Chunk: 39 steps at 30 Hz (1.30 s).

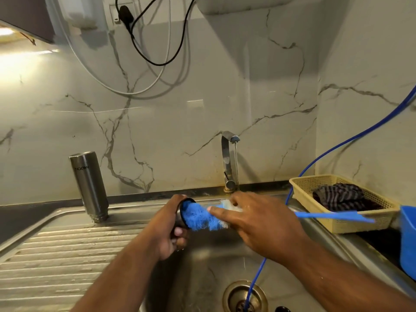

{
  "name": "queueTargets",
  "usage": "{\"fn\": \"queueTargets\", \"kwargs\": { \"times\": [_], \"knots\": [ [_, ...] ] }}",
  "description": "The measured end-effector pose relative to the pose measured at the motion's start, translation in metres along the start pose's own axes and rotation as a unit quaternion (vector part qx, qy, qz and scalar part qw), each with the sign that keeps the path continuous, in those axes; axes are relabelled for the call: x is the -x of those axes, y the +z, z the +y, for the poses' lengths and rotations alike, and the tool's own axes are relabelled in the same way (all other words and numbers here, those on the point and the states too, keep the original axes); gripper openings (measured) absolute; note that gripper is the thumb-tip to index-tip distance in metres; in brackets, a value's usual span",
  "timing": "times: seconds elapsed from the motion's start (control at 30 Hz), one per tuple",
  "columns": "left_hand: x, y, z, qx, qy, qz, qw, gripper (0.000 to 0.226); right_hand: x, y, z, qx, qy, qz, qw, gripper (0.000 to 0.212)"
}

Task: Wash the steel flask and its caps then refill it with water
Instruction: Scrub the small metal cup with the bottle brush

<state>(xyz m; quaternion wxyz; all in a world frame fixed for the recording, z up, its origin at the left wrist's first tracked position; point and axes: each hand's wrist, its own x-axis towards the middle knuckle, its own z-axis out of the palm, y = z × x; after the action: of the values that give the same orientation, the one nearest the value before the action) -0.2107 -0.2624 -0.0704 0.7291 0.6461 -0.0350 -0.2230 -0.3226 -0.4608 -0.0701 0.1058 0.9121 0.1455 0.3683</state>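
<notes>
Scrubbing stage, refill not begun | steel flask [89, 185] inverted on drainboard [56, 255], seemingly washed | left hand [170, 228] grips a cap [179, 213] over the sink [202, 271] | right hand [258, 224] clasps brush [200, 216], bristles inside cap | tap [228, 158] trickling | blue hose [254, 282] crosses basin beneath right forearm, possible snag | basket [337, 224] holds cloth; second cap unseen

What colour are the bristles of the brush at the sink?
The brush bristles are blue, white nearer the handle; head view shows it.

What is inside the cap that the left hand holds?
The blue bristles of the brush, held by the right hand, fill the cap in the left hand. They cover its inner bottom.
</notes>
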Motion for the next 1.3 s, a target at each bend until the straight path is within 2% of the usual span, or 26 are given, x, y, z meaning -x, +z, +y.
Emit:
{"fn": "queueTargets", "kwargs": {
  "times": [0.1, 0.17, 0.23, 0.33, 0.4, 0.47, 0.6, 0.7, 0.8, 0.93, 1.0, 1.17, 1.23, 1.3],
  "knots": [
    [0.004, 0.006, -0.003, -0.119, -0.026, -0.015, 0.992, 0.057, 0.001, 0.004, 0.005, 0.040, -0.056, 0.054, 0.996, 0.066],
    [0.005, 0.005, -0.004, -0.161, -0.028, -0.036, 0.986, 0.066, 0.003, 0.007, 0.007, 0.026, -0.033, 0.045, 0.998, 0.063],
    [0.003, 0.003, -0.002, -0.176, 0.005, -0.038, 0.984, 0.062, 0.001, 0.004, 0.005, -0.005, 0.027, 0.019, 0.999, 0.057],
    [0.003, 0.002, 0.001, -0.209, 0.103, -0.009, 0.973, 0.040, -0.004, 0.006, -0.003, -0.123, 0.113, -0.027, 0.986, 0.049],
    [0.004, 0.001, 0.000, -0.218, 0.130, -0.019, 0.967, 0.031, -0.003, 0.006, -0.007, -0.155, 0.133, -0.042, 0.978, 0.049],
    [0.005, -0.001, -0.001, -0.157, 0.110, -0.030, 0.981, 0.035, -0.003, 0.008, -0.008, -0.135, 0.120, -0.041, 0.983, 0.050],
    [0.005, 0.005, -0.002, -0.027, 0.051, 0.003, 0.998, 0.042, 0.000, 0.007, -0.009, -0.062, 0.065, -0.022, 0.996, 0.052],
    [0.008, 0.004, 0.000, -0.048, 0.019, -0.026, 0.998, 0.045, -0.001, 0.011, -0.007, -0.025, 0.023, 0.025, 0.999, 0.058],
    [0.009, -0.003, 0.001, -0.127, -0.008, -0.085, 0.988, 0.061, 0.000, 0.012, -0.005, -0.027, 0.049, 0.017, 0.998, 0.057],
    [0.009, -0.008, 0.011, -0.126, 0.069, -0.111, 0.983, 0.045, -0.003, 0.007, -0.002, -0.125, 0.130, -0.012, 0.984, 0.049],
    [0.008, -0.011, 0.009, -0.086, 0.074, -0.129, 0.985, 0.039, -0.002, 0.010, -0.003, -0.132, 0.122, -0.006, 0.984, 0.049],
    [0.006, -0.006, 0.002, 0.009, 0.003, -0.073, 0.997, 0.043, 0.001, 0.006, -0.012, -0.070, 0.072, 0.005, 0.995, 0.054],
    [0.008, -0.008, 0.002, -0.011, -0.043, -0.111, 0.993, 0.052, 0.000, 0.008, -0.009, -0.051, 0.040, 0.022, 0.998, 0.057],
    [0.010, -0.012, 0.001, -0.082, -0.075, -0.150, 0.982, 0.064, 0.003, 0.010, -0.007, -0.043, 0.034, 0.016, 0.998, 0.058]
  ]
}}
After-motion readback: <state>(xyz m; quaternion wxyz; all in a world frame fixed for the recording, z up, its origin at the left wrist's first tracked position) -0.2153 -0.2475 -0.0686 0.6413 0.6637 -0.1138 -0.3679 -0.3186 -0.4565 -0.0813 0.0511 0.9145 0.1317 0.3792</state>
